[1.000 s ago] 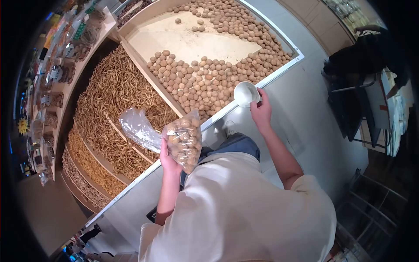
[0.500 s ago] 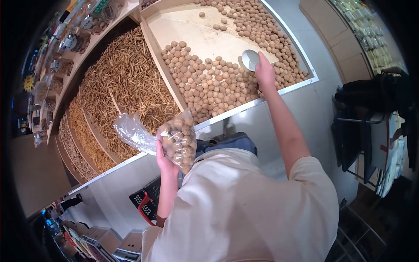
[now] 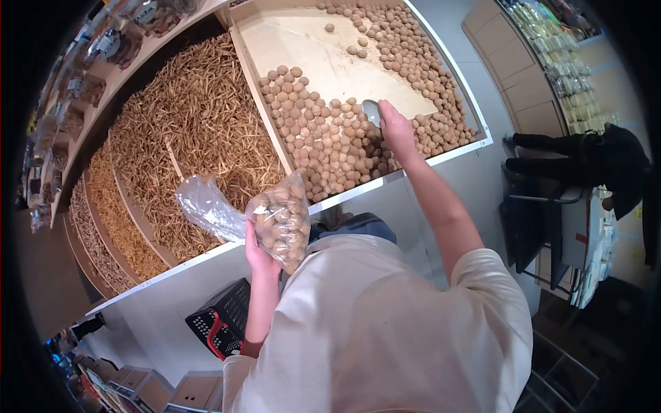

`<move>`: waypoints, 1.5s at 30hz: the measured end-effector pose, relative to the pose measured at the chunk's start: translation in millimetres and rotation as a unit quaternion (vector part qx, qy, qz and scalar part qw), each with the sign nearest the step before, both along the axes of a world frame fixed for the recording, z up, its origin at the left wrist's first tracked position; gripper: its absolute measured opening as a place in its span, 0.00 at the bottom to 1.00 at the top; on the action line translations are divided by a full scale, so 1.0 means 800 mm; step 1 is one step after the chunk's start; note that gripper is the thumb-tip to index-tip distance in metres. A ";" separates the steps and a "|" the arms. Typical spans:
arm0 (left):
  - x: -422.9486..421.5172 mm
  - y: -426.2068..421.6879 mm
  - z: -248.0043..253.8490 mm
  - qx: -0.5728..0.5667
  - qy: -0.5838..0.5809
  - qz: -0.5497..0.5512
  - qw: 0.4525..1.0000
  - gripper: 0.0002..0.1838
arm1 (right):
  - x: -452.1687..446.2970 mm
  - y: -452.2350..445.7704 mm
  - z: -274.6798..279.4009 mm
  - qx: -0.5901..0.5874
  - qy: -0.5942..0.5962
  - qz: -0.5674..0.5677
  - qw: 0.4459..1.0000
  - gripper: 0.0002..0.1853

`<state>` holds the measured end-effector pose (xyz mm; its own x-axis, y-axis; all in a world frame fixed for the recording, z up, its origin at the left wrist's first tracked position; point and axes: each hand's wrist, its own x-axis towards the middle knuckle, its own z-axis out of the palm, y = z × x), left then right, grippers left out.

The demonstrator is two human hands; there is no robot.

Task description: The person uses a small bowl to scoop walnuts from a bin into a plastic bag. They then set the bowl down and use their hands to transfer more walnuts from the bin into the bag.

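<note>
The wearer's pale shirt [image 3: 392, 323] fills the bottom centre of the frame. Just above its left side, the left hand [image 3: 260, 253] holds a clear plastic bag [image 3: 284, 224] of walnuts, thumb along its side; the other fingers are mostly hidden behind the plastic. The bag's loose, crumpled mouth spreads toward the left, over the bin's edge. Right of centre, the right hand [image 3: 398, 131] reaches up the frame with its fingers clamped on a pale scoop [image 3: 372, 111], whose bowl is down at the loose walnuts [image 3: 297, 131]. These lie spread along the lower part and right side of a wooden bin [image 3: 317, 62], its pale floor showing at top centre. Left of the divider are brown dried strips [image 3: 186, 110]. A black basket [image 3: 231, 303] with a red handle sits at lower left. Farther off, bagged goods [image 3: 110, 45] line the upper left, packets [image 3: 561, 69] fill a shelf at upper right, and a person [image 3: 620, 162] in dark clothing stands at the right beside a cart.
</note>
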<state>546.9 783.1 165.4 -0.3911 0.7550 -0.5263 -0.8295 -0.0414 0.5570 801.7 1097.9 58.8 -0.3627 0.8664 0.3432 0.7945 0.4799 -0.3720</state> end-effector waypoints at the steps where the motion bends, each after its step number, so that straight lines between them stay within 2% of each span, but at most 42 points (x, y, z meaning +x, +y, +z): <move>1: -0.007 0.003 -0.001 0.016 -0.001 -0.009 1.000 0.29 | -0.006 -0.005 0.003 -0.015 -0.010 -0.014 1.000 0.23; 7: -0.034 0.013 -0.016 0.064 -0.061 -0.040 0.995 0.29 | -0.018 -0.019 0.003 -0.058 0.031 -0.086 0.994 0.21; 9: -0.035 0.020 -0.007 0.067 -0.059 -0.052 0.995 0.30 | -0.017 -0.023 0.000 -0.129 0.072 -0.106 0.983 0.21; 12: -0.034 0.025 -0.008 0.073 -0.080 -0.041 0.993 0.29 | -0.018 -0.031 -0.003 -0.145 0.125 -0.125 0.974 0.21; 14: -0.026 0.030 0.001 0.066 -0.053 -0.025 0.996 0.29 | -0.008 -0.023 -0.029 -0.156 0.138 -0.121 0.971 0.21; 16: -0.018 0.037 0.006 0.059 -0.025 -0.007 0.998 0.29 | -0.008 -0.020 -0.027 -0.168 0.151 -0.116 0.967 0.21; 18: -0.011 0.044 0.006 0.057 -0.002 0.005 0.998 0.29 | -0.004 -0.023 -0.021 -0.335 0.321 -0.168 0.870 0.21; 20: 0.001 0.055 0.009 0.047 0.009 0.021 0.999 0.28 | 0.006 -0.019 -0.028 -0.367 0.360 -0.152 0.844 0.21; 22: 0.012 0.067 0.007 0.035 0.020 0.036 0.999 0.28 | 0.015 -0.021 -0.024 -0.392 0.456 -0.130 0.789 0.19; 23: 0.016 0.073 0.000 0.032 0.007 0.036 0.999 0.28 | 0.020 -0.024 -0.020 -0.404 0.467 -0.110 0.778 0.19; 25: 0.026 0.083 -0.011 0.028 -0.024 0.031 0.999 0.28 | 0.023 -0.033 0.006 -0.431 0.461 -0.099 0.769 0.19; 29: 0.044 0.113 -0.035 0.014 -0.016 0.042 0.999 0.29 | 0.014 -0.042 0.066 -0.467 0.466 -0.060 0.749 0.20; 34: 0.062 0.132 -0.012 0.007 -0.020 0.060 0.998 0.30 | 0.009 -0.041 0.118 -0.500 0.460 0.009 0.734 0.20; 36: 0.065 0.134 -0.006 0.049 -0.005 0.027 0.998 0.30 | 0.003 -0.038 0.139 -0.503 0.468 0.027 0.726 0.20; 38: 0.067 0.139 -0.002 0.048 0.017 0.032 0.998 0.31 | -0.001 -0.033 0.152 -0.521 0.465 0.052 0.714 0.20; 41: 0.065 0.139 -0.016 0.066 -0.045 0.039 0.996 0.30 | -0.008 -0.025 0.157 -0.535 0.470 0.062 0.700 0.22; 45: 0.067 0.143 -0.017 0.069 -0.049 0.039 0.996 0.30 | -0.010 -0.017 0.164 -0.542 0.472 0.078 0.691 0.21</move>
